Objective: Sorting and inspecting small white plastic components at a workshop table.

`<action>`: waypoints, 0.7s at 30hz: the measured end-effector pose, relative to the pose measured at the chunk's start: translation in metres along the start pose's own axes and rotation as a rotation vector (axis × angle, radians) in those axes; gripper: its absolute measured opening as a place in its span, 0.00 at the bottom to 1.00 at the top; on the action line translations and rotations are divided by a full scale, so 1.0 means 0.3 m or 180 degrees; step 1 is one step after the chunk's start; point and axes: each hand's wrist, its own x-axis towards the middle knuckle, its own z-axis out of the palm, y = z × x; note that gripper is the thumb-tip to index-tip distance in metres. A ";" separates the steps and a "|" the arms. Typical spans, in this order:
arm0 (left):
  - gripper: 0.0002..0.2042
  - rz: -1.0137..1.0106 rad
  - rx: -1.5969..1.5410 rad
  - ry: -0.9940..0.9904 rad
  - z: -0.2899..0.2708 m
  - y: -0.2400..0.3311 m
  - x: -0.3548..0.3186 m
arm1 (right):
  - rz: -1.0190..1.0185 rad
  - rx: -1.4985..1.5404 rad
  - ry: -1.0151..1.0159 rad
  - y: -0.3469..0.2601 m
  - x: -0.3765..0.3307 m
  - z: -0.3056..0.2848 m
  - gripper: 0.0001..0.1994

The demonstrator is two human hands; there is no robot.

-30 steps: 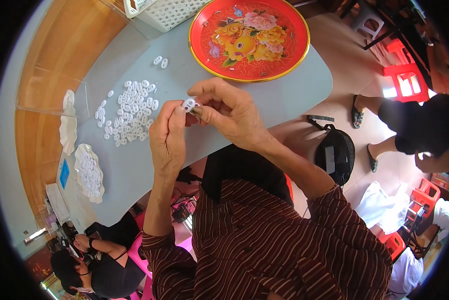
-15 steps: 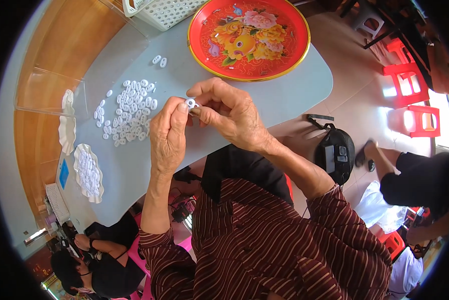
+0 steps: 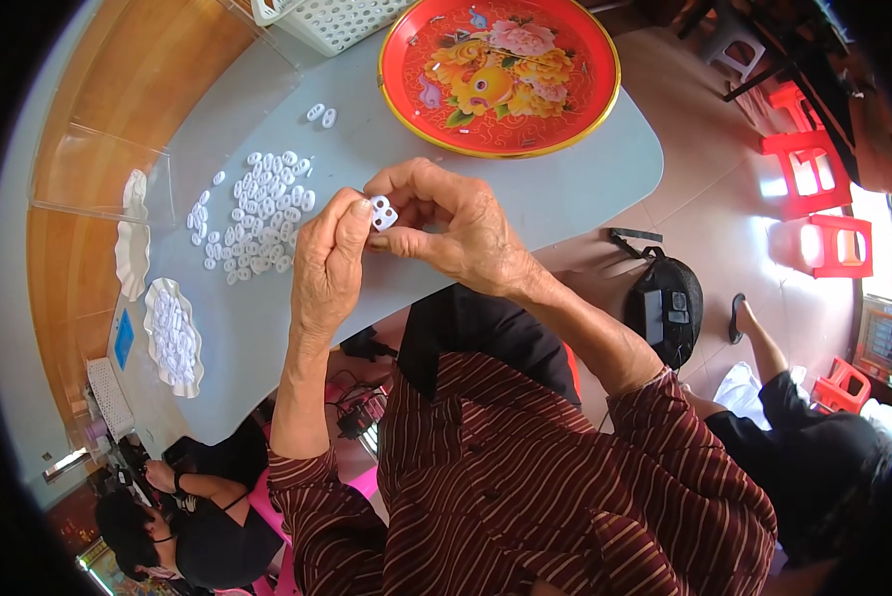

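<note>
Close together over the grey-blue table, my two hands hold one small white plastic piece with several dark holes (image 3: 383, 214). My left hand (image 3: 330, 256) pinches it at its left side. The fingers of my right hand (image 3: 451, 228) curl around its right side, thumb below. To the left lies a loose heap of white oval plastic pieces with holes (image 3: 257, 212). Two more white ovals (image 3: 321, 115) sit apart, farther away. A white wavy-edged dish (image 3: 196, 372) at the table's left holds many small white parts, too small to make out.
A red round tray with painted flowers (image 3: 396, 109) stands at the far side, beside a white perforated basket (image 3: 342, 25). Another wavy-edged dish (image 3: 133, 238) lies far left. A black backpack (image 3: 669, 308) rests on the floor; people sit at lower left and right.
The white piece has turned in my fingers, so more of its holes now show. My right thumb has shifted lower. A person at the right has moved nearer and lower.
</note>
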 end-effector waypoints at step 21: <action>0.17 -0.0062 -0.0439 0.0038 0.007 -0.102 -0.048 | -0.0353 -0.0984 -0.0087 -0.009 -0.004 0.027 0.12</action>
